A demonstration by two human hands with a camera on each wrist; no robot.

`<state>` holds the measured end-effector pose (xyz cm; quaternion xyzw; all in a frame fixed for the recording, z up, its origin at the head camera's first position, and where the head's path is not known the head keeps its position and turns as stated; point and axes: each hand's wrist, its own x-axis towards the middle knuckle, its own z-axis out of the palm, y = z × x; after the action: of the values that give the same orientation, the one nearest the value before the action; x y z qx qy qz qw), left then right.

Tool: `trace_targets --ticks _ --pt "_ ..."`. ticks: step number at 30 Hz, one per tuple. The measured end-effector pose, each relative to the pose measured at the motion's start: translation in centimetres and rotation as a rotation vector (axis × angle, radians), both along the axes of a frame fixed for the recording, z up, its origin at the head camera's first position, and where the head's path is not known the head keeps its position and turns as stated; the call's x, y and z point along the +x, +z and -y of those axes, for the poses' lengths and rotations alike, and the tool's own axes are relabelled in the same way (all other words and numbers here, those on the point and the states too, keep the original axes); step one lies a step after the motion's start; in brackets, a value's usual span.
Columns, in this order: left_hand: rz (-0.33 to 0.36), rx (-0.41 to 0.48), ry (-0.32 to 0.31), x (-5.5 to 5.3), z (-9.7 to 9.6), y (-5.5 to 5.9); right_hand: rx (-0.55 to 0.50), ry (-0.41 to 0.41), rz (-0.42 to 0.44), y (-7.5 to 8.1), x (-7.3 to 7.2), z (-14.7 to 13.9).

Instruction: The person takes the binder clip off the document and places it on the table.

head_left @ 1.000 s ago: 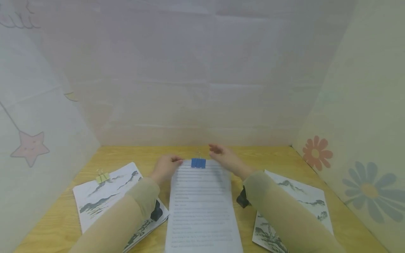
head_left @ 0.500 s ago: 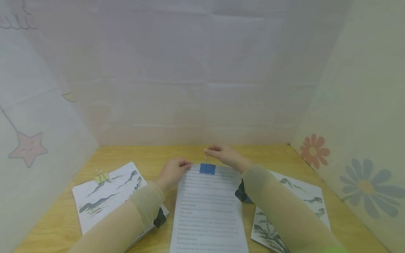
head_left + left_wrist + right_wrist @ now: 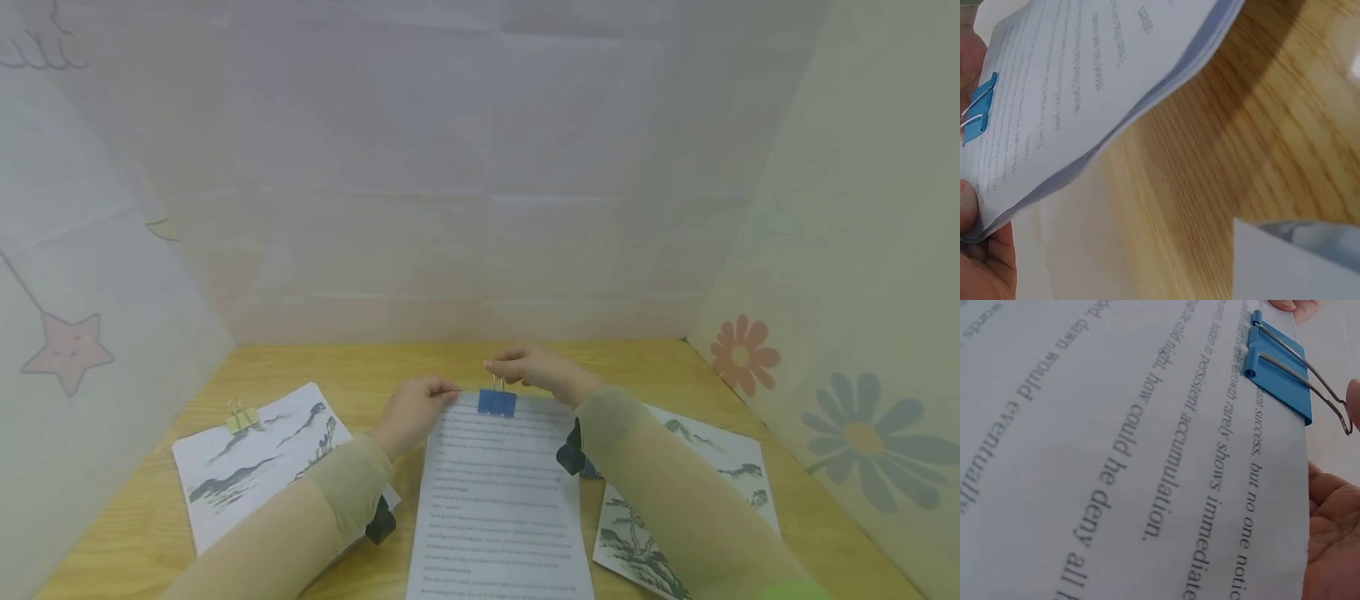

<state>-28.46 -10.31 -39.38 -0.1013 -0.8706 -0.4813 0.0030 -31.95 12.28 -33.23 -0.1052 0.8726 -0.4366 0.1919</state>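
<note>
In the head view, a stack of printed paper sheets (image 3: 498,500) is held by its far edge in front of the person. A blue binder clip (image 3: 497,403) bites the middle of that edge, its wire handle upright. The left hand (image 3: 412,411) pinches the stack's far left corner, thumb on the printed face (image 3: 1054,81) and fingers behind. At the clip, the right hand (image 3: 543,372) has its thumb against the wire handle (image 3: 1329,400); other fingers lie behind the paper, partly hidden by it.
On the left lie papers with ink landscape drawings (image 3: 225,487), bearing a yellow binder clip (image 3: 242,419). More ink drawings (image 3: 630,542) lie under the right forearm. A dark blue object (image 3: 591,471) shows beside the right wrist. Printed cloth walls enclose the wooden table (image 3: 360,362).
The clipped stack and left hand have shifted right and slightly nearer the person. The right hand, earlier apart from the clip, has come to its wire handle.
</note>
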Motion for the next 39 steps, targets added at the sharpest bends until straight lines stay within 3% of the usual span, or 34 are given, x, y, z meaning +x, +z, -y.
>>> trace_targets --ticks 9,16,25,39 --pt "0.011 0.018 -0.038 0.17 0.02 -0.19 -0.032 0.026 0.053 -0.25 -0.06 -0.12" --pt "0.018 0.014 -0.033 0.38 -0.08 -0.17 -0.054 0.053 0.083 -0.17 -0.14 -0.42" --pt "0.015 0.011 -0.021 0.48 -0.39 -0.14 -0.129 -0.014 0.133 -0.26 0.21 -0.39" --pt "0.013 0.006 -0.006 0.79 -0.33 -0.01 -0.15 -0.001 0.086 -0.5 0.41 -0.15"
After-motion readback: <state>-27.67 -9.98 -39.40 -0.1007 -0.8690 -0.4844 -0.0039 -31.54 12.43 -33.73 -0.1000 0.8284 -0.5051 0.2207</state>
